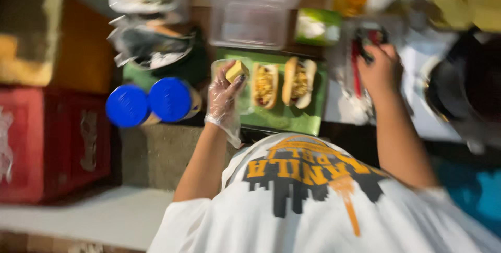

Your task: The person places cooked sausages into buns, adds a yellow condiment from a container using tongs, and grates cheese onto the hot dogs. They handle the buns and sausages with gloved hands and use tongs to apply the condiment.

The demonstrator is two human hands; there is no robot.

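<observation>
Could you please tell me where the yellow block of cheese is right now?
In the head view, the yellow block of cheese sits in the plastic-gloved left hand, over the green tray's left end, beside two filled hot dog buns.

Dim, blurred scene, light mostly from above. Red plastic crate [49,143] at left under a brown cardboard box [57,39]. Pale concrete ledge [94,214] in front. Dark wooden counter [344,138] crowded with clear plastic tubs [248,21].

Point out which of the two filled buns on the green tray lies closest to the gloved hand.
The left bun, right beside the gloved left hand holding a yellow block. The other bun lies farther right on the green tray.
</observation>
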